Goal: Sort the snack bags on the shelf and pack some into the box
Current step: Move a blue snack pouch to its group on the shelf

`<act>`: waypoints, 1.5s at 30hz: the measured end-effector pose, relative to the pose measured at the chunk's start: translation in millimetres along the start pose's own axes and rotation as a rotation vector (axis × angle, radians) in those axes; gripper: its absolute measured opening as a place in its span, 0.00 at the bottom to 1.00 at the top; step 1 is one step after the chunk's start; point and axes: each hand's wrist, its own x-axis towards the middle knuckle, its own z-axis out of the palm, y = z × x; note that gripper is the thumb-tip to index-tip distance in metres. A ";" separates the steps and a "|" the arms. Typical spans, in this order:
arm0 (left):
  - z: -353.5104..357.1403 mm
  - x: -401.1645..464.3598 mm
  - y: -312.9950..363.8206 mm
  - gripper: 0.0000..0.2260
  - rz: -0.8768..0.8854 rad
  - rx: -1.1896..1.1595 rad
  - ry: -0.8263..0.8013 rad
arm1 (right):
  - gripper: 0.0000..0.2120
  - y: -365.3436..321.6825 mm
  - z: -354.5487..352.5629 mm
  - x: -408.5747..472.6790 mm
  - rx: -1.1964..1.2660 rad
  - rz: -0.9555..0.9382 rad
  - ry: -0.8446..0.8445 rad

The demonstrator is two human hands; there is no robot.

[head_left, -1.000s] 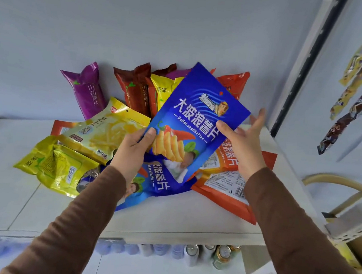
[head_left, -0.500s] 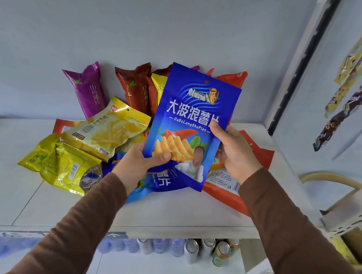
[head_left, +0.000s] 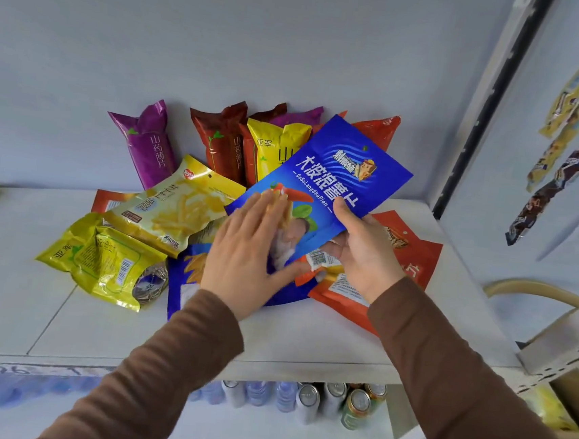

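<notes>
A blue chip bag tilts to the right above the pile on the white shelf. My right hand grips its lower right edge, thumb on the front. My left hand lies flat with straight fingers over the bag's lower left part. Under them lie a second blue bag and orange bags. Yellow bags lie to the left. Purple, brown and yellow bags lean on the wall. A cardboard box shows at the right edge.
Cans and bottles stand on the lower shelf. A white door frame with a dark strip rises at the right, with snack strips hanging on the wall beyond. A chair back curves beside the box.
My left hand has let go of the blue bag's lower left corner and now lies flat on its front. The bag has tipped from upright to the right and come down toward the pile.
</notes>
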 end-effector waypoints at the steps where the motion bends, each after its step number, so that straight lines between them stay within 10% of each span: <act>1: 5.6 -2.0 2.3 0.43 0.009 0.039 -0.027 | 0.12 0.3 3.8 -2.2 0.026 0.009 -0.008; 7: 2.9 -3.3 -2.5 0.29 -0.093 -0.175 0.042 | 0.17 -12.6 7.2 -11.6 -0.127 -0.061 -0.155; 12: -18.6 -5.2 10.1 0.13 -0.589 -1.175 -0.152 | 0.32 -21.7 -7.5 -9.0 -0.278 -0.141 -0.165; 18: -23.5 -10.3 11.1 0.17 -0.709 -1.571 -0.200 | 0.22 -20.9 -18.2 -4.5 -0.083 -0.047 -0.116; 31: -31.3 -35.7 -28.3 0.13 -0.812 -1.441 -0.113 | 0.10 -5.3 13.9 -2.1 -0.115 -0.097 -0.182; 45: -152.7 -164.0 -231.9 0.15 -0.742 -1.194 0.112 | 0.10 111.4 252.0 -43.4 -0.132 -0.048 -0.251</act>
